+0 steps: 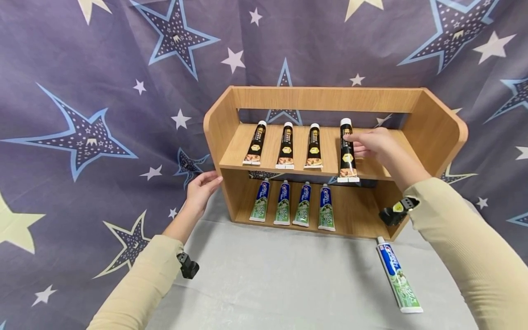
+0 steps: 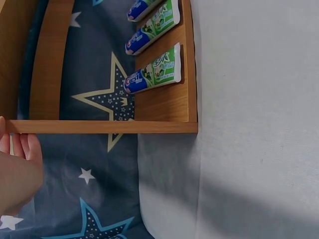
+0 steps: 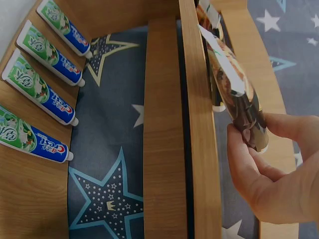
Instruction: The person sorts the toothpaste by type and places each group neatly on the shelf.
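My right hand [image 1: 373,142] pinches a black toothpaste tube [image 1: 348,158] with a white cap, over the right part of the upper shelf. In the right wrist view, thumb and fingers of the right hand [image 3: 279,169] grip that black tube [image 3: 241,104] near its cap end. The left hand [image 1: 201,190] touches the left side panel of the wooden shelf [image 1: 214,123]; in the left wrist view its fingers rest at the panel's edge [image 2: 99,126]. Several other black tubes [image 1: 287,145] lie in a row on the upper board, caps toward the back.
Several blue-and-green toothpaste tubes [image 1: 283,202] lie side by side on the lower shelf. One more blue-and-green tube [image 1: 398,277] lies on the grey tabletop [image 1: 288,279], in front of the shelf's right corner. A star-patterned curtain [image 1: 103,68] hangs behind.
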Demonstrator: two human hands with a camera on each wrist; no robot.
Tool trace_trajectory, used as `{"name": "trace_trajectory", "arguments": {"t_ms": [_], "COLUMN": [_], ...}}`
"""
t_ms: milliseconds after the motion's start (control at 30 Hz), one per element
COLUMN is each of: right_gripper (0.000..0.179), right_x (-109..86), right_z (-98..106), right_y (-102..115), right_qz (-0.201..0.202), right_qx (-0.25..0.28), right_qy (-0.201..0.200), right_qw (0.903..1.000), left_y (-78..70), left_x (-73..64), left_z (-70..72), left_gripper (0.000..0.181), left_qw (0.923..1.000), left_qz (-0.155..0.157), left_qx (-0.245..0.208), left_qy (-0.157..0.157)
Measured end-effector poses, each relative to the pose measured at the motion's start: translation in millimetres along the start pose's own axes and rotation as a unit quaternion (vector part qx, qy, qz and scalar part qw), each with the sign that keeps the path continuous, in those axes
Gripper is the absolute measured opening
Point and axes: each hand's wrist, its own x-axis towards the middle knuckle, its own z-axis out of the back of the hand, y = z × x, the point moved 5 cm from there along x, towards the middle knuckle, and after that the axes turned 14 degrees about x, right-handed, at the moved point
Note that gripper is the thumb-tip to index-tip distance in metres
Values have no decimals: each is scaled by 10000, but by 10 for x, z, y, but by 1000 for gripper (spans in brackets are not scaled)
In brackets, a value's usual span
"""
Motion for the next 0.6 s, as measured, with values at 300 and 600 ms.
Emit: {"name": "trace_trajectory", "arguments": {"t_ms": [300, 600], "right_gripper": [73, 69], "right_x": [188, 288], "right_z": [-44, -26], "right_y": [37, 34], "right_qz": [-59, 24], "right_qx": [-5, -74], "right_qy": [-249, -555], "right_qw": [9997, 9984], "left_y": [4, -5], "left_x": [-2, -10], "left_z": [2, 14], "left_gripper": [29, 30], "left_qw": [10000, 10000], "left_qz": [13, -32], "left_qx": [-58, -24], "left_qy": [22, 6]}}
